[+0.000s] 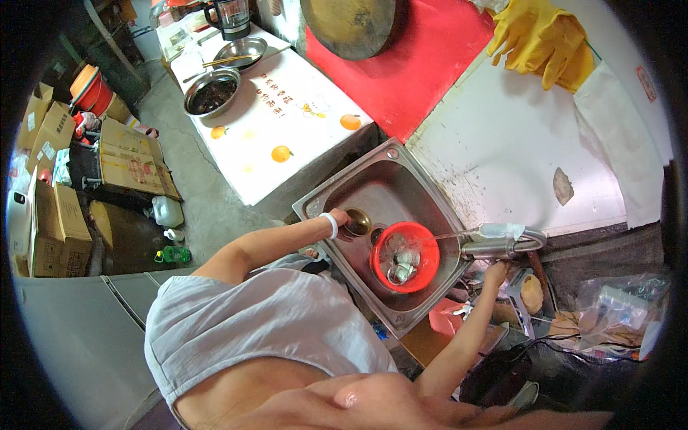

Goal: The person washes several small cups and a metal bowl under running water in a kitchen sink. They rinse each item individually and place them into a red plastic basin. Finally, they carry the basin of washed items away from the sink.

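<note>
At the left side of the stainless steel sink (389, 180), my left hand (339, 216), with a white band at its wrist, grips the rim of a small brownish bowl (357, 222). Beside that bowl, a red plastic basin (433, 258) stands in the sink with several clear glass-like vessels (403, 263) in it. A stream of water runs into the basin from the metal faucet (484, 248), which has a pale wrapping around its spout. My right hand (497, 271) is just below the faucet's body; its fingers are partly hidden, so its grip is unclear.
A table with a white printed cover (301, 80) bears a metal bowl of dark food (215, 94), another bowl with chopsticks (240, 52) and a blender jug (231, 19). Yellow rubber gloves (543, 40) hang at upper right. Cardboard boxes (70, 231) and bottles stand at left. Cables lie at lower right.
</note>
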`<state>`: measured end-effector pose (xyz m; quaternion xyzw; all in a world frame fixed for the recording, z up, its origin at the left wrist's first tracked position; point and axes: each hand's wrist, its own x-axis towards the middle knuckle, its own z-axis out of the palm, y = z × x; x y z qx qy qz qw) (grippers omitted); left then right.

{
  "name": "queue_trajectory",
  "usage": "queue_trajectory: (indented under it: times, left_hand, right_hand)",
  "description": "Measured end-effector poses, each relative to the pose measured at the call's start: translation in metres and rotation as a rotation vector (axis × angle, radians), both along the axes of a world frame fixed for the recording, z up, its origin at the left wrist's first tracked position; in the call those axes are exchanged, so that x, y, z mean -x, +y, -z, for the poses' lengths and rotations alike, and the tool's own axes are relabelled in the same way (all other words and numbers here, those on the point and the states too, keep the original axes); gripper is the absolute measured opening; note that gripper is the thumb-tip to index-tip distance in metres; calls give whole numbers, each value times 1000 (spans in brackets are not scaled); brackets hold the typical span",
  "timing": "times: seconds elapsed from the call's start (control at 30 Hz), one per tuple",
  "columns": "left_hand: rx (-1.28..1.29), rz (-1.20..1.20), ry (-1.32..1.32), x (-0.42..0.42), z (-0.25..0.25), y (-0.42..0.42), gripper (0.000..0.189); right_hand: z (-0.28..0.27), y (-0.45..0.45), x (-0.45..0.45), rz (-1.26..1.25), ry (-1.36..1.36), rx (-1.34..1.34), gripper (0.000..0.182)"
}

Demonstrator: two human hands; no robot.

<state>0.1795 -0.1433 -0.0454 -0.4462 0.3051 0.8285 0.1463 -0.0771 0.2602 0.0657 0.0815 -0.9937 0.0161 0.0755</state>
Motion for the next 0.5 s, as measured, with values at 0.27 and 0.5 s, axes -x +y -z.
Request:
queue_trajectory:
  times: [0.27,0.5]
  left_hand:
    - [-123,139,-56,-8,-10,-4,32]
    - [-117,238,-11,-5,-30,-2,42]
  right_hand:
    - [18,5,14,149,-127,-14,22]
    - [12,-1,3,116,49,-66,27]
